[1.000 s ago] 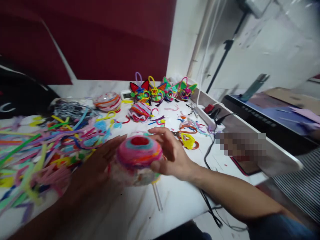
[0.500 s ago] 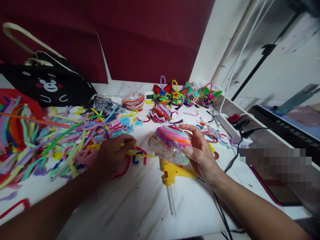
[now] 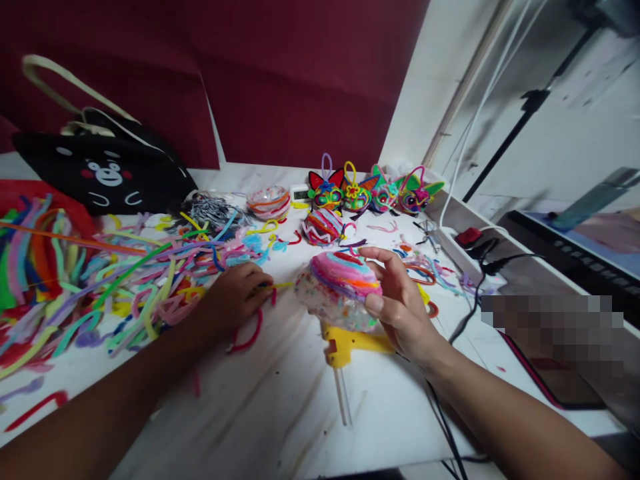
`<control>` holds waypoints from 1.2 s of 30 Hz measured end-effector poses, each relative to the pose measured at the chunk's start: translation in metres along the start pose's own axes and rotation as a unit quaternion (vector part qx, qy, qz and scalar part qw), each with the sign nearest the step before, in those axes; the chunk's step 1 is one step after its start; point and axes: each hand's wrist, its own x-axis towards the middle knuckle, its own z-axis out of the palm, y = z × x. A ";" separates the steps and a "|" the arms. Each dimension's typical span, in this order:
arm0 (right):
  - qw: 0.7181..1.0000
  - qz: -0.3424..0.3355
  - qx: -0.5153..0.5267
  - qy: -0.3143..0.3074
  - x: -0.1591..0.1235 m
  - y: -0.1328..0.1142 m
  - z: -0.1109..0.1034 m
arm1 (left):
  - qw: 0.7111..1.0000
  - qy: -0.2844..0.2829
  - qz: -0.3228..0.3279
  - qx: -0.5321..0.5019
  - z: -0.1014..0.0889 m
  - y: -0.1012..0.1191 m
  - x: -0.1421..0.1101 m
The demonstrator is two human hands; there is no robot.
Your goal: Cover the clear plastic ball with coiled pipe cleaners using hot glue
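Observation:
My right hand [image 3: 400, 303] grips a clear ball-like shape [image 3: 345, 277], its upper side covered in pink, blue, orange and purple fuzzy bands. Below the bands shows a clear, lumpy part with coloured specks; whether it is one piece with the top I cannot tell. Under it lies a yellow hot glue gun [image 3: 343, 345], a clear glue stick [image 3: 343, 397] poking out of it. To the left, my left hand [image 3: 240, 293] is closed with fingertips pinched on a yellow pipe cleaner [image 3: 281, 285], whose end points at the ball. A curved red pipe cleaner [image 3: 250, 337] lies below that hand.
Loose coloured pipe cleaners [image 3: 120, 287] cover the table's left side. Behind stand several finished eared ornaments [image 3: 325, 190], a striped ball [image 3: 323, 227] and a clear striped half ball [image 3: 269, 202]. A black bag [image 3: 105, 173], black cables [image 3: 440, 420] and a phone [image 3: 555, 377] flank the table.
My left hand has moved slightly up and right, and the yellow pipe cleaner has risen with it. The ball in my right hand has tilted a little. The glue gun lies as before.

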 end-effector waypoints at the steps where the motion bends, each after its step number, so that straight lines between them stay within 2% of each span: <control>1: 1.000 -0.003 -0.005 0.000 0.000 0.000 0.000 | 1.000 0.014 -0.013 0.005 -0.001 -0.001 0.000; 5: 0.999 -0.023 -0.040 -0.006 0.001 0.003 0.001 | 0.995 0.084 -0.043 -0.023 -0.007 0.009 0.001; 7: 0.996 -0.035 -0.079 0.003 0.000 0.005 0.002 | 0.988 0.130 -0.047 -0.074 -0.012 0.022 -0.002; 9: 0.991 -0.049 -0.124 0.015 -0.001 0.008 0.004 | 0.979 0.145 -0.032 -0.143 -0.014 0.037 -0.007; 12: 0.981 -0.068 -0.179 0.020 -0.005 0.010 0.009 | 0.943 0.107 -0.020 -0.314 -0.013 0.059 -0.018; 17: 0.972 -0.077 -0.222 0.004 -0.013 0.010 0.017 | 0.900 0.013 -0.007 -0.436 -0.007 0.082 -0.027; 19: 0.968 -0.081 -0.239 -0.002 -0.015 0.011 0.019 | 0.897 0.008 -0.003 -0.442 -0.007 0.087 -0.028; 25: 0.959 -0.113 -0.258 -0.031 -0.021 0.016 0.022 | 0.926 0.041 -0.008 -0.376 -0.006 0.094 -0.031; 36: 0.944 -0.113 -0.307 -0.050 -0.028 0.020 0.023 | 0.957 0.058 0.017 -0.282 -0.006 0.099 -0.033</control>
